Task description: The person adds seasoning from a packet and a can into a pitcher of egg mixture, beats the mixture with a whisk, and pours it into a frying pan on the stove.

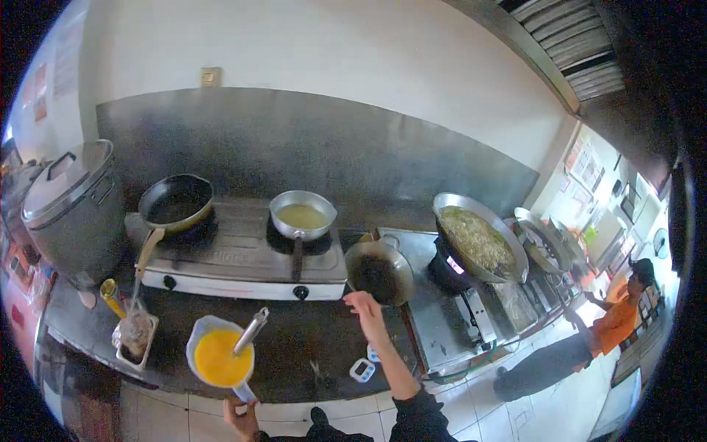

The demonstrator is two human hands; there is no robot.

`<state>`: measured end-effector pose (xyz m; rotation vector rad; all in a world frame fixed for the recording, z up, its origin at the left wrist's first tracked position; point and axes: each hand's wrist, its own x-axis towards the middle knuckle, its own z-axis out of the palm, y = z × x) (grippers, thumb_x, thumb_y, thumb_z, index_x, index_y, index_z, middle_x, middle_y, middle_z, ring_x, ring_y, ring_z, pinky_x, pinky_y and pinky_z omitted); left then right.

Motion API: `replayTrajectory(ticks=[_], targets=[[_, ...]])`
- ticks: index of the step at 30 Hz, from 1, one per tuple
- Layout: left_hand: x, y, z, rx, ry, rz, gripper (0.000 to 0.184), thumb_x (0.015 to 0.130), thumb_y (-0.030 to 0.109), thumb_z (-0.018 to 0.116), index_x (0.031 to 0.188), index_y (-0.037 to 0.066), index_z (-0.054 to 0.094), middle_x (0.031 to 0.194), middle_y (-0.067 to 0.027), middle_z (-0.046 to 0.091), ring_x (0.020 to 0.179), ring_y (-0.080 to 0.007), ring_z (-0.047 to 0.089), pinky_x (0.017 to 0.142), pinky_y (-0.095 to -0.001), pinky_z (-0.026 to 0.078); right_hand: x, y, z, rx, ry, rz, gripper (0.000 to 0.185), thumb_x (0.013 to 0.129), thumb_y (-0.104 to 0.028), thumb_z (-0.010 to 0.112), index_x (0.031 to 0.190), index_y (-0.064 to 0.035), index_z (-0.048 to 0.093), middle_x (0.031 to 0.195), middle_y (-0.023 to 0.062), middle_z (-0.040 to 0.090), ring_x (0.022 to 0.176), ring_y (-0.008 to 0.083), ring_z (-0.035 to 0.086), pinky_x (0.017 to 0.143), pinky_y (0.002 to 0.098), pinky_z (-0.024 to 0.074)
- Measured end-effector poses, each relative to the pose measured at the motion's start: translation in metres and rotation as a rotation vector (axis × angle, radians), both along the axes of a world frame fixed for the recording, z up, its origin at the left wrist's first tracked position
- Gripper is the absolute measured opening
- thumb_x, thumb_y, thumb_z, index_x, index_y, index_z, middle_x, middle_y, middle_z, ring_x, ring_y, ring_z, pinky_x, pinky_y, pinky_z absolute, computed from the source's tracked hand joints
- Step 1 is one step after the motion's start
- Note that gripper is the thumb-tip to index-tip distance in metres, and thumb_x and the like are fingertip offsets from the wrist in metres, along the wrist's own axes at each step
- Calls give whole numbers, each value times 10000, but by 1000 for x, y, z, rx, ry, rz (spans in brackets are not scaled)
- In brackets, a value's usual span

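Observation:
My left hand (241, 421) is at the bottom, its fingers closed on the handle of a pale plastic jug (197, 329). Yellow-orange liquid (216, 358) that looks like beaten egg fills much of the jug, and a metal-handled utensil (251, 331) leans in it, its lower end hidden. My right hand (366, 309) reaches over the dark counter, fingers extended and apart, holding nothing. It is nearest to a dark-bottomed wok (379, 271) and the right burner knob (301, 292). A small saucepan (302, 215) with pale yellowish liquid sits on the right burner.
A black frying pan (176, 205) occupies the left burner of the stove (243, 283). Left of it are a lidded pot (77, 206) and a utensil container (137, 342). Two small timers (362, 370) lie near the counter edge. Right, a large wok (479, 239) holds bubbling food; a person (615, 324) stands beyond.

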<state>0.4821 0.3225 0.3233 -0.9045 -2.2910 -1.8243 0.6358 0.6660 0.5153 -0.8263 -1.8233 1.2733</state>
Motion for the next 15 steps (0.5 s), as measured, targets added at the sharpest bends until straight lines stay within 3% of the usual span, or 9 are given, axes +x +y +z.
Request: replayTrajectory(ticks=[2,4,5,7,9,12,13,15], targets=[[3,9,-9,-90,231,47,321,649,-21,703,931,36,561,926,-75,545,858,-210,533,729,-339,456,17,34,16,103,-102,-42,235,909,-243,513,982,-32,590,979,80,589,927,170,566,774,304,442],[44,41,72,99,-280,152,164,815,116,654,913,12,574,840,-117,565,761,-224,522,742,-367,455,19,80,22,278,-219,-73,213,891,-205,531,977,-19,592,940,120,606,885,209,590,744,330,459],[50,56,69,223,-367,260,205,694,21,740,731,37,540,678,-63,504,659,-185,477,613,-332,430,15,112,12,399,-277,-89,204,881,-183,538,982,-13,590,922,143,611,864,237,600,729,346,466],[58,74,81,190,-269,309,188,709,29,729,754,32,546,700,-58,508,674,-183,482,614,-328,437,-4,173,-9,664,-349,-146,188,832,-108,552,971,13,595,891,218,610,814,347,604,710,402,481],[70,88,91,192,-301,371,179,730,39,716,798,23,551,743,-56,525,688,-178,490,618,-318,445,-32,237,-17,598,-507,-154,183,813,-84,545,949,25,599,868,233,608,820,363,599,718,409,483],[81,116,92,285,-529,462,193,771,58,694,896,6,557,839,-57,569,705,-166,504,630,-293,460,-78,344,-47,688,-719,-171,186,786,-74,547,920,40,606,862,251,603,825,378,596,725,425,486],[79,118,62,321,-376,493,234,795,117,690,959,16,559,869,-59,579,712,-143,516,618,-271,450,-91,378,-63,742,-785,-180,189,777,-75,550,911,44,608,865,257,601,826,382,595,727,431,488],[77,128,55,275,-343,524,206,815,133,656,955,23,552,855,-60,572,716,-147,515,635,-272,447,-109,429,-104,942,-851,-119,250,780,-131,558,967,29,598,905,244,605,804,385,602,702,443,500]])
